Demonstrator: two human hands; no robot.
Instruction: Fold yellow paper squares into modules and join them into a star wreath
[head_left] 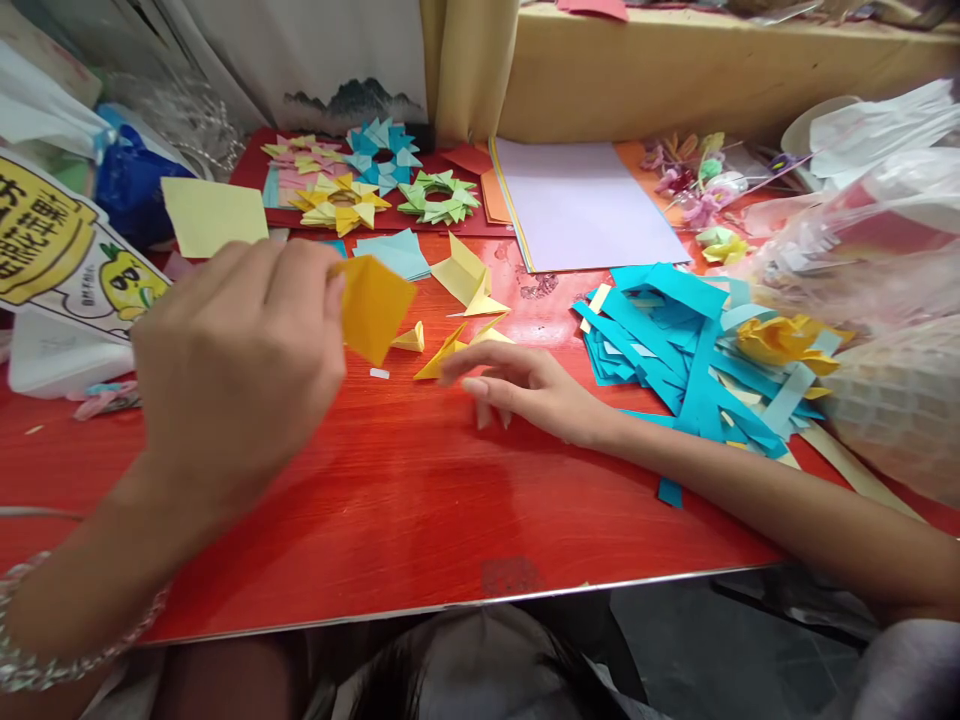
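Note:
My left hand [247,350], raised over the table, pinches an orange-yellow square of paper [377,310] between thumb and fingers. The square hangs with one corner pointing down. My right hand [517,385] has its fingers apart, slightly curled and blurred, and nothing shows in them. Its fingertips are close to a folded yellow paper piece [444,356]; whether they touch it I cannot tell. Around it lie a small pale yellow folded piece [410,337], a larger pale yellow folded paper [466,275] and a tiny white scrap [379,373].
Cut blue strips [660,340] are heaped at the right, beside crinkled plastic wrapping [885,230]. Lilac paper [585,205] tops a stack at the back. Folded paper rings, one blue [375,150] and one green [439,200], lie at back left. The red table [375,520] ends near my lap.

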